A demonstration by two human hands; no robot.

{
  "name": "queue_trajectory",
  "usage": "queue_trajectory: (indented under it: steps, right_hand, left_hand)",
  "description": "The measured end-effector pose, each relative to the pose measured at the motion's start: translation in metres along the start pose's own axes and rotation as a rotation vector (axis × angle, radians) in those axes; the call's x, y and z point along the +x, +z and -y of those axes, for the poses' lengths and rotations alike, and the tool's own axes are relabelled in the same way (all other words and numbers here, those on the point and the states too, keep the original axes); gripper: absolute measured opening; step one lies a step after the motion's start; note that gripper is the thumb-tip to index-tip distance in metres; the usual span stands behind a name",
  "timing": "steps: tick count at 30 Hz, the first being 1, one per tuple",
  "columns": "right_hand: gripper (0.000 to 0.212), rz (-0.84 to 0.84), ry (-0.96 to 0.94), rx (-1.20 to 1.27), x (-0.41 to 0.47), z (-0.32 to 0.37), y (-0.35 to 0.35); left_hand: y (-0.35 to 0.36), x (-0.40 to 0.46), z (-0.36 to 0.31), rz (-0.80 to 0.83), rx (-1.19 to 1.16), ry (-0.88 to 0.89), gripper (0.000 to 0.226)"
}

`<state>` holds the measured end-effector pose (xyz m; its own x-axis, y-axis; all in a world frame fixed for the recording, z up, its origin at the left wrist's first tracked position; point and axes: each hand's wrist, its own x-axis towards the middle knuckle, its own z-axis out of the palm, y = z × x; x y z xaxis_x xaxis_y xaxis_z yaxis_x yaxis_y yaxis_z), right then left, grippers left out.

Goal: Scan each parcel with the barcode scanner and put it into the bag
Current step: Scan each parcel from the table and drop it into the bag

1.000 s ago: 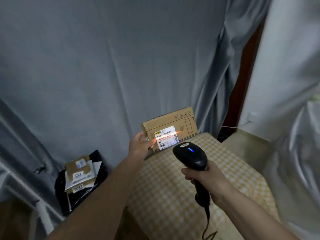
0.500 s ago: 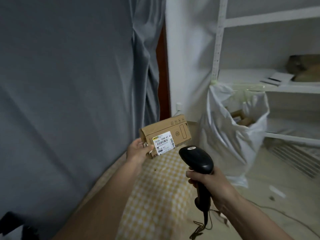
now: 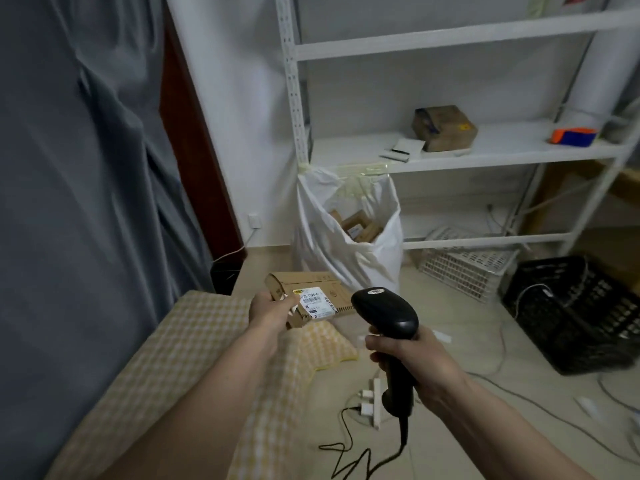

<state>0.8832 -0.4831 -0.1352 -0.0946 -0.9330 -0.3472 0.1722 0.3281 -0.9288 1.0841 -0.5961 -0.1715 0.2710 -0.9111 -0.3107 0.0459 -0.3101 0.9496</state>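
Parcel in hand, headed for the bag.

My right hand (image 3: 412, 358) wraps the barcode scanner (image 3: 384, 313) by its handle, head tipped away, I'd say to keep it clear. My left hand (image 3: 270, 311) pinches the parcel (image 3: 311, 296) by one end, label up, freeing it to drop into the open white bag (image 3: 346, 251) beyond, taped under the shelf (image 3: 485, 157) so its mouth gapes.

dim, even indoor light; soft blur, edges bowed.

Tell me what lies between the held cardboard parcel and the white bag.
Head view: nothing stands between the cardboard parcel in the left hand and the white bag, only a short stretch of bare floor.
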Motion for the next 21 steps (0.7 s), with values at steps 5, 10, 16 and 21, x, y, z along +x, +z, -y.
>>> queue_trajectory:
  steps: [5, 10, 16, 21]
  right_hand:
    - [0.025, -0.037, 0.020, -0.002, 0.031, 0.011, -0.053]
    - [0.026, -0.083, 0.061, 0.006, 0.066, 0.014, -0.094]
    - [0.026, -0.104, 0.118, 0.072, 0.112, 0.015, -0.117]
    - [0.026, -0.130, 0.138, 0.087, 0.166, 0.024, -0.129]
  left_hand:
    - [0.068, 0.013, 0.007, 0.010, -0.016, -0.044, 0.020]
    - [0.115, 0.021, 0.021, -0.003, -0.057, -0.185, 0.023]
    - [0.158, 0.054, 0.023, -0.001, -0.068, -0.229, 0.073]
    - [0.193, 0.107, 0.015, 0.056, -0.022, -0.236, 0.052]
